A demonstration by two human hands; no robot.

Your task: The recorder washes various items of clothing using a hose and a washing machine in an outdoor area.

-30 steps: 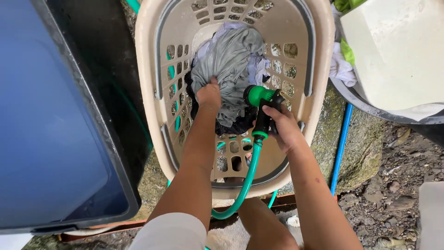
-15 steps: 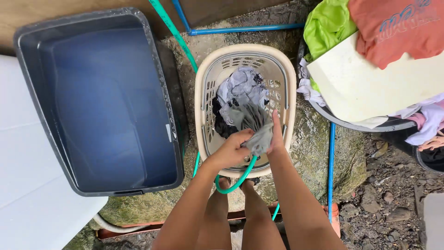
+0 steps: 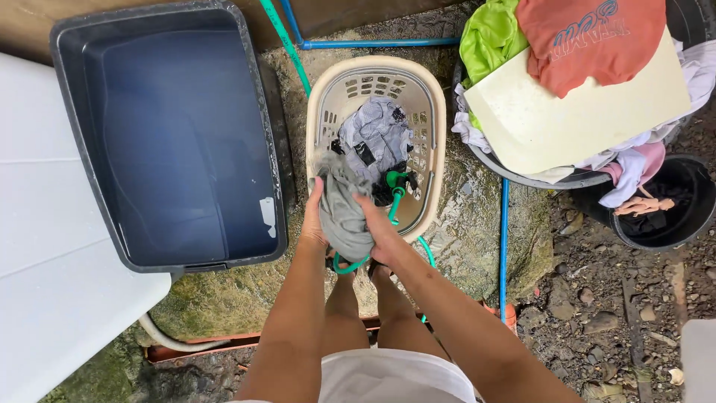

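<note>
Two hands, both on one grey cloth (image 3: 343,213). Left hand (image 3: 313,216) grasps its left edge; right hand (image 3: 379,227) is clenched on its right side. The cloth hangs bunched between them, at the near left rim of the basket, partly over the rim.

One basket (image 3: 440,127), beige, oval, slotted walls, standing on wet mossy stone. Inside: a heap of grey-white and dark laundry (image 3: 373,134); a green spray nozzle (image 3: 395,179) lying loose among it, touched by neither hand.

One green hose (image 3: 425,250), running from the nozzle over the near rim and looping down by the person's feet.

One tub (image 3: 89,45), dark grey, rectangular, just left of the basket, apart from it by a strip of stone.

One round basin (image 3: 514,177), right of the basket, piled with clothes: a lime green garment (image 3: 488,37), an orange shirt (image 3: 589,37), and a cream board (image 3: 582,112) lying tilted over the pile.

One black bucket (image 3: 697,201), far right, holding dark and pink pieces.

Blue pipes (image 3: 503,246), one running along the ground right of the basket, another behind it.

One white surface (image 3: 45,298), lower left, under the tub's corner.
</note>
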